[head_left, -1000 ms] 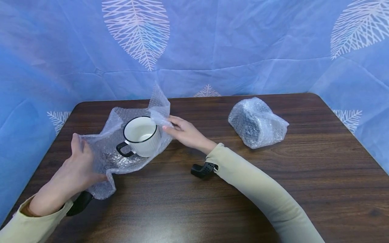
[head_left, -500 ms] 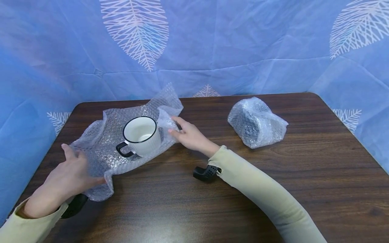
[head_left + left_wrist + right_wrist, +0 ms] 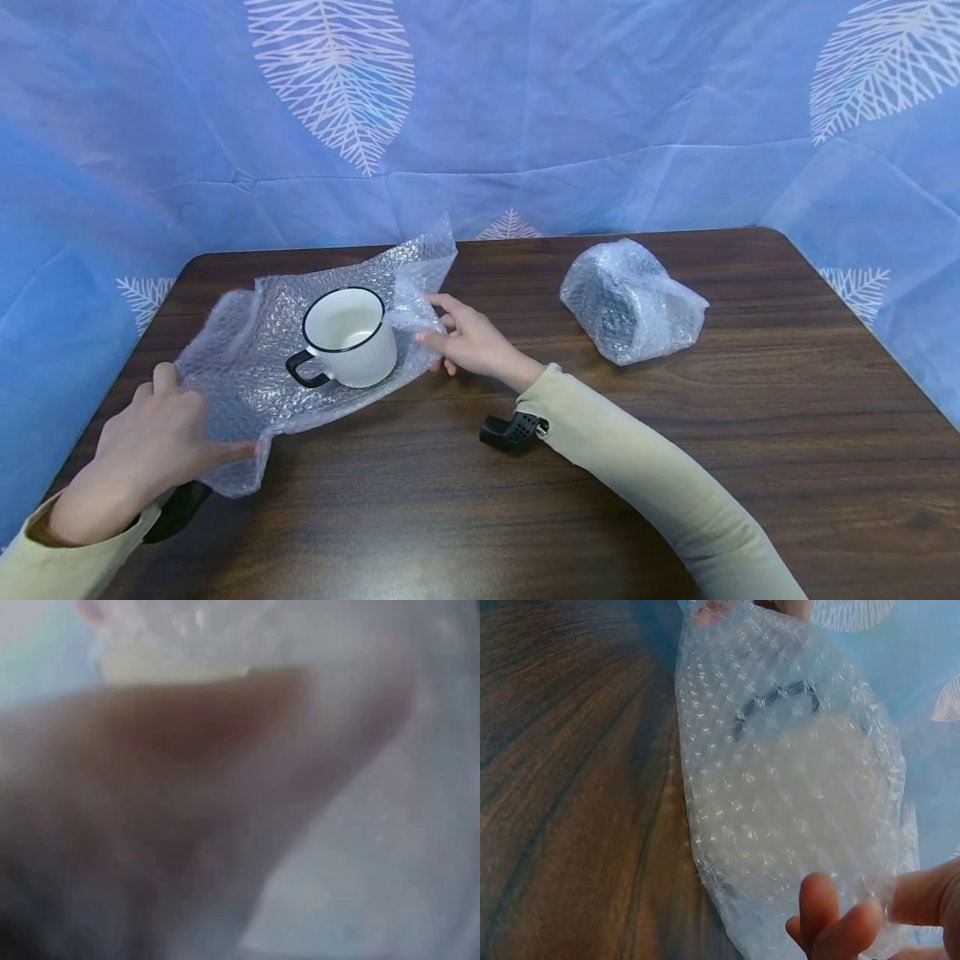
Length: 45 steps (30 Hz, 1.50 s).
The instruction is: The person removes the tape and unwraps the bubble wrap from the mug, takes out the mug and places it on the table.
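Note:
A white enamel mug [image 3: 347,337] with a black rim and black handle stands upright on a spread sheet of bubble wrap [image 3: 258,367], its handle toward the left. My left hand [image 3: 153,433] grips the sheet's near left edge, fingers bent over it and thumb stretched along the near corner. Much of that grip is blurred in the left wrist view. At the sheet's right edge my right hand [image 3: 474,337] pinches a raised fold between thumb and fingers. Through the lifted bubble wrap [image 3: 780,787] in the right wrist view, the pale mug shows dimly.
A bubble-wrapped bundle [image 3: 633,304] lies at the back right of the dark wooden table [image 3: 585,500]; its contents are hard to make out. Behind the table hangs a blue cloth [image 3: 600,100] with white leaf prints.
Both hands have drawn apart, left hand toward the lower left and right hand slightly right. The bubble wrap has opened out flatter around the mug, which stays in place.

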Motion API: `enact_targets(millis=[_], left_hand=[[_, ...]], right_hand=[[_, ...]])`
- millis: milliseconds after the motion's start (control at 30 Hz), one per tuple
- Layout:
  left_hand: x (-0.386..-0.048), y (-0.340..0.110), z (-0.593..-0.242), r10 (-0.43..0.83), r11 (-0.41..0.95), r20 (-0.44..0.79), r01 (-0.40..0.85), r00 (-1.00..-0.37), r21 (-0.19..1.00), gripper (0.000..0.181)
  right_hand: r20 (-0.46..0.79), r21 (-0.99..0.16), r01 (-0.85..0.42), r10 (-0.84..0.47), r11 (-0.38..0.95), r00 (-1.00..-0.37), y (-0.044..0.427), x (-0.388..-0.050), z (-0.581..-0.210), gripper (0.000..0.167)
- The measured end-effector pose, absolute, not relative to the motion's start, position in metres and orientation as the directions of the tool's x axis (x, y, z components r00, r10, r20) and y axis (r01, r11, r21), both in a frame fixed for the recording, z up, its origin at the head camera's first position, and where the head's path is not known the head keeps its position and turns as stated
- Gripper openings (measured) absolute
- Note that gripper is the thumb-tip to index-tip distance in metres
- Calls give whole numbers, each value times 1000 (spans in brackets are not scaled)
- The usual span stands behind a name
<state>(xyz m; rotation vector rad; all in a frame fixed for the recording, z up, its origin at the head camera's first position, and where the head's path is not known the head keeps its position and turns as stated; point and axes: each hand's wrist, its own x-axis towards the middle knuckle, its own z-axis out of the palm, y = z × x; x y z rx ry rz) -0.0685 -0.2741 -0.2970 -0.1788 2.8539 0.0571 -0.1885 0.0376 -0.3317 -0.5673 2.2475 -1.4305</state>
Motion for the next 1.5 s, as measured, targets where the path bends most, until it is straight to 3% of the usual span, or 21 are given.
enact_targets(millis=[167,300,433,667,967,1367,1500], left_hand=[[-72,-271,-296,-84,991,-264,-109,-961,83,59],[-78,-263,-297,25,983,-214,-14,-976,180,65],[-82,-251,-297,115,957,-134,74,-984,281,68],[-85,-231,-291,153,904,-63,114,-986,412,65],[-90,-220,-291,92,881,-107,31,-990,472,54],[-97,-217,-292,42,864,-127,-28,-991,503,58],[-101,-214,-295,-1,828,-184,-104,-983,551,63]], right_hand=[[-117,-915,-118,-533,386,-838,36,-189,-333,65],[-127,-920,-102,-532,379,-837,37,-189,-332,68],[-155,-927,-75,-558,367,-815,40,-190,-329,73],[-262,-912,-1,-583,411,-770,53,-198,-322,87],[-315,-902,38,-595,431,-739,78,-202,-299,93],[-237,-906,2,-502,424,-832,116,-205,-285,84],[-216,-903,-9,-472,430,-854,122,-202,-287,83]])
